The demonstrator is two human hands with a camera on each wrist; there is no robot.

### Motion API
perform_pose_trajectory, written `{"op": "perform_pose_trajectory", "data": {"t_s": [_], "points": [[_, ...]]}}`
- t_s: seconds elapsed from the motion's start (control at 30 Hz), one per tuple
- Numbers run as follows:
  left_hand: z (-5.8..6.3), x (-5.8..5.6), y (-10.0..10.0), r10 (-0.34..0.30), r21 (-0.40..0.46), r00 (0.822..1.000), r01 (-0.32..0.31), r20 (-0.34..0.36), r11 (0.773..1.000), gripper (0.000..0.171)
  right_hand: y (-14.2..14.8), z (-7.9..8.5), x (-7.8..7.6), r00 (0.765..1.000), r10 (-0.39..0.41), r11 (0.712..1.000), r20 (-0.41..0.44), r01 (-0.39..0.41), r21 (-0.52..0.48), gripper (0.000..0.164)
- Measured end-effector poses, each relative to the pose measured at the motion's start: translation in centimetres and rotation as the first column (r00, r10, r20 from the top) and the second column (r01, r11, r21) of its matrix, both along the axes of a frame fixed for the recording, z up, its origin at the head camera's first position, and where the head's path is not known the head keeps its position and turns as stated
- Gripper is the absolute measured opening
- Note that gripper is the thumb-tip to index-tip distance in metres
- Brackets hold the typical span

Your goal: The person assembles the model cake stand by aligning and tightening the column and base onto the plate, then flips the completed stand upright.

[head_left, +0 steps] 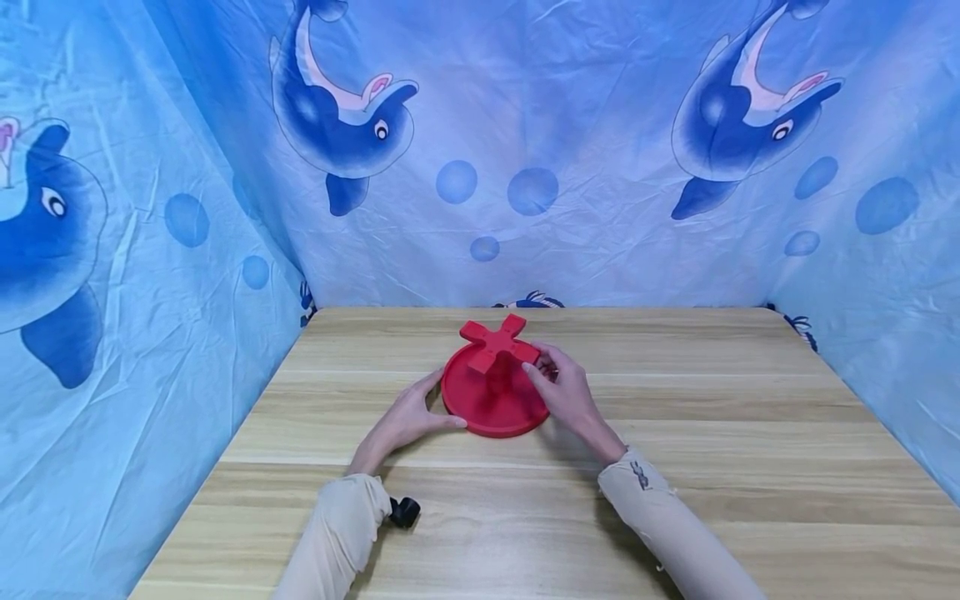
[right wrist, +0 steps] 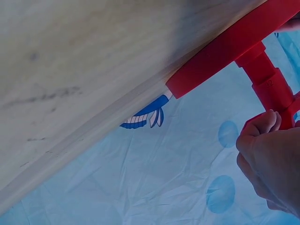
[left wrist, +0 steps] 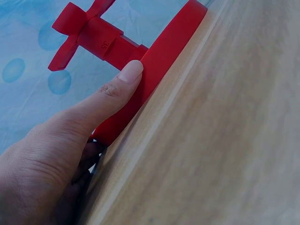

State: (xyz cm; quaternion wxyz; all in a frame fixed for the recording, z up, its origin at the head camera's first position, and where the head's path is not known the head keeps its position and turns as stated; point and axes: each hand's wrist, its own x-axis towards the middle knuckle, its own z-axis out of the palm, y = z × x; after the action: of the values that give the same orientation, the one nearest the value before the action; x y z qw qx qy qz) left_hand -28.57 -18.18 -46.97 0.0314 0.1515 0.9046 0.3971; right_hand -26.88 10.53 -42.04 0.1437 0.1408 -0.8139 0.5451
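Observation:
A red round tray [head_left: 463, 398] with a raised rim lies on the wooden table. From its middle rises a short red post [left wrist: 105, 42], topped by a flat red four-armed cross [head_left: 497, 340]. My left hand [head_left: 405, 418] holds the tray's left side, thumb against the outer rim in the left wrist view; its other fingers are mostly hidden behind. My right hand [head_left: 567, 393] pinches one arm of the cross, above the tray's right side. In the right wrist view, the curled fingers [right wrist: 262, 124] of that hand meet the cross beside the post.
The wooden table [head_left: 712, 400] has a back edge just beyond the tray. Blue cloth [head_left: 600, 250] with dolphin prints hangs behind and on both sides. A small black object [head_left: 405, 512] sits by my left sleeve.

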Motion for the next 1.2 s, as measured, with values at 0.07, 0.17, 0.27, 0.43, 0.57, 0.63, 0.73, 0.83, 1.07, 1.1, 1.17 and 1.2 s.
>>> {"op": "perform_pose_trajectory", "data": {"t_s": [0.07, 0.17, 0.27, 0.43, 0.57, 0.63, 0.73, 0.83, 1.07, 1.1, 1.17, 1.2], "points": [[0.0, 0.0, 0.0, -0.002, 0.002, 1.000, 0.002, -0.002, 1.000, 0.114, 0.0, 0.0, 0.1, 1.000, 0.002, 1.000, 0.004, -0.002, -0.004, 0.041], [-0.1, 0.0, 0.0, -0.005, 0.008, 1.000, 0.005, 0.002, 1.000, 0.114, 0.0, 0.1, 0.2, 1.000, 0.000, 1.000, 0.015, 0.000, 0.003, 0.042], [-0.1, 0.0, -0.1, -0.007, 0.010, 1.000, 0.007, 0.005, 1.000, 0.114, 0.1, 0.2, 0.4, 0.999, -0.002, 1.000, 0.032, 0.002, 0.010, 0.044], [0.0, 0.0, 0.0, -0.004, 0.009, 1.000, 0.004, 0.001, 1.000, 0.113, 0.0, 0.2, 0.7, 1.000, 0.007, 1.000, 0.022, -0.007, -0.005, 0.042], [0.0, 0.1, 0.1, -0.002, 0.006, 1.000, 0.002, -0.006, 1.000, 0.113, -0.2, 0.1, 0.9, 1.000, 0.016, 1.000, -0.001, -0.016, -0.008, 0.040], [0.0, 0.1, 0.1, 0.000, 0.002, 1.000, 0.000, -0.008, 1.000, 0.114, -0.2, 0.1, 1.1, 1.000, 0.019, 1.000, -0.009, -0.019, -0.008, 0.040], [-0.1, 0.1, 0.0, -0.005, -0.001, 1.000, 0.005, -0.014, 1.000, 0.114, -0.4, 0.0, 1.3, 0.999, 0.026, 1.000, -0.019, -0.026, -0.008, 0.039], [-0.2, 0.1, -0.1, -0.012, 0.000, 1.000, 0.012, -0.018, 1.000, 0.113, -0.5, -0.1, 1.6, 0.999, 0.035, 0.999, -0.016, -0.035, -0.001, 0.040], [-0.2, 0.2, -0.1, -0.003, -0.012, 1.000, 0.003, -0.019, 1.000, 0.113, -0.7, -0.1, 2.2, 0.998, 0.056, 0.998, 0.009, -0.056, 0.002, 0.040], [-0.2, 0.2, 0.0, -0.002, -0.011, 1.000, 0.002, -0.019, 1.000, 0.113, -0.6, -0.1, 2.2, 0.999, 0.053, 0.999, 0.002, -0.053, -0.006, 0.039], [-0.2, 0.3, 0.0, 0.001, -0.008, 1.000, -0.001, -0.018, 1.000, 0.114, -0.5, 0.0, 2.2, 0.999, 0.042, 0.999, -0.023, -0.043, -0.030, 0.035], [-0.2, 0.3, 0.1, -0.001, -0.006, 1.000, 0.001, -0.020, 1.000, 0.114, -0.4, 0.0, 2.1, 0.999, 0.036, 0.998, -0.036, -0.037, -0.043, 0.034]]}}
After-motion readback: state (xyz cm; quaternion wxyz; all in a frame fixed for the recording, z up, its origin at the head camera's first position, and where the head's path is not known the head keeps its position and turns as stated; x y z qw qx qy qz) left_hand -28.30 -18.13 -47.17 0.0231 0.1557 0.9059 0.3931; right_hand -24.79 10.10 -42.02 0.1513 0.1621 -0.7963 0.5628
